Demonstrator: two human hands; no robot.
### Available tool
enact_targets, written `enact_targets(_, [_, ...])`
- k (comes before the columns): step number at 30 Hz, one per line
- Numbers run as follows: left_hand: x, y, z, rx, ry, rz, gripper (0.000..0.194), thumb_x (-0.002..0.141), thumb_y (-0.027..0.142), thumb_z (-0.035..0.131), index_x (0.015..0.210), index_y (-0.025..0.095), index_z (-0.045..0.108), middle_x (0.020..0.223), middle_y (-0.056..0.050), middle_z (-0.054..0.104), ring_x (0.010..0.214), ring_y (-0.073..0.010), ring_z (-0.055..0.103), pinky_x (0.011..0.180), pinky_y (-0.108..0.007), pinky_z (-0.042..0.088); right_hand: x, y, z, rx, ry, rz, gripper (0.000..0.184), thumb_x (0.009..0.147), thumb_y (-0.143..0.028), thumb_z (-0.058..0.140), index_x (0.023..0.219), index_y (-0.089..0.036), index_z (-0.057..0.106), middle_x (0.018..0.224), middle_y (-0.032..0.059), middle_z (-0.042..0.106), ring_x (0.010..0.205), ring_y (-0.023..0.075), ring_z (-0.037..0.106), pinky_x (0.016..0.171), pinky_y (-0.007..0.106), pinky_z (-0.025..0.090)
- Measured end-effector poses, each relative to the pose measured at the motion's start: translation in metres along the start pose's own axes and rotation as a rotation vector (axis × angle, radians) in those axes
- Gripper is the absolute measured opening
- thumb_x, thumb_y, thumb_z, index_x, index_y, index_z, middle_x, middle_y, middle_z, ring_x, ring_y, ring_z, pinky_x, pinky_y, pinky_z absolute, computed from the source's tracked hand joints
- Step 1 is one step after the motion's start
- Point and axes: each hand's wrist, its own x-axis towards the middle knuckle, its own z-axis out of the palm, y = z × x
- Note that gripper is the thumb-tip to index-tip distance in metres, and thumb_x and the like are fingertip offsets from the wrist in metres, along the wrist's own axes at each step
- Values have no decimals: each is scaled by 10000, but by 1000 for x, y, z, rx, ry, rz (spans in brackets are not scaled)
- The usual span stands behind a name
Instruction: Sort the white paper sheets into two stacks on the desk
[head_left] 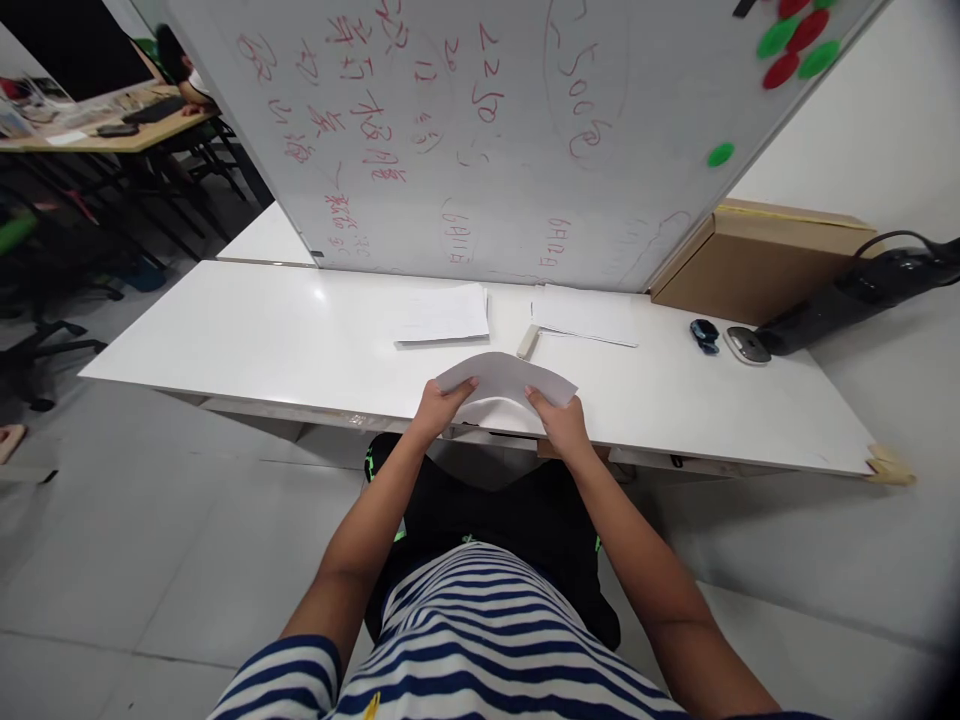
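Note:
Between my two hands a white sheaf of paper (506, 375) is held up at the desk's front edge, bowed upward in the middle. My left hand (441, 405) is closed on its left end, thumb on top. At the right end my right hand (561, 418) grips it the same way. How many sheets it has I cannot tell. Just beyond it lie a stack of white paper (442, 313) on the left and another paper stack (589, 312) on the right. A small whitish stapler-like bar (528, 342) rests by the right stack's near left corner.
A whiteboard (510, 190) with red writing stands along the back of the white desk (247, 320). To the right are a cardboard box (757, 260), a black cylindrical object (840, 300), a rounded grey device (747, 345) and a small dark item (704, 336). Another person's arm (196, 95) shows far left.

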Motion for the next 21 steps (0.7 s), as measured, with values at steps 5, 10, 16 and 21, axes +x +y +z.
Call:
enact_targets(5, [-13, 4, -5, 164, -23, -14, 298, 771, 473, 683, 792, 178, 717, 794, -22, 701, 840, -230, 646, 726, -315, 509, -1, 4, 1, -17, -1, -56, 392, 725, -431, 714, 1000, -152, 705, 1039, 92, 729, 1041, 271, 650, 922, 384, 497])
enact_targets(10, [-12, 3, -5, 121, 73, -80, 346, 715, 485, 727, 832, 159, 720, 815, -35, 701, 850, -238, 638, 693, -304, 499, -1, 7, -2, -46, -3, -13, 399, 712, -462, 716, 956, -147, 718, 977, 89, 741, 1004, 278, 663, 894, 391, 510])
enact_targets(16, [-4, -4, -3, 141, 86, -105, 436, 713, 511, 714, 914, 124, 731, 851, -60, 721, 872, -255, 643, 704, -312, 493, 2, 14, -1, -58, -6, 36, 422, 698, -469, 719, 968, -144, 717, 976, 83, 743, 981, 264, 670, 889, 384, 511])
enact_targets(21, [-3, -2, -1, 142, 60, -130, 443, 725, 501, 705, 943, 117, 731, 920, -84, 730, 926, -279, 649, 756, -339, 499, 0, 12, -3, -75, -17, 56, 419, 709, -478, 704, 961, -143, 716, 984, 87, 741, 977, 269, 668, 879, 388, 511])
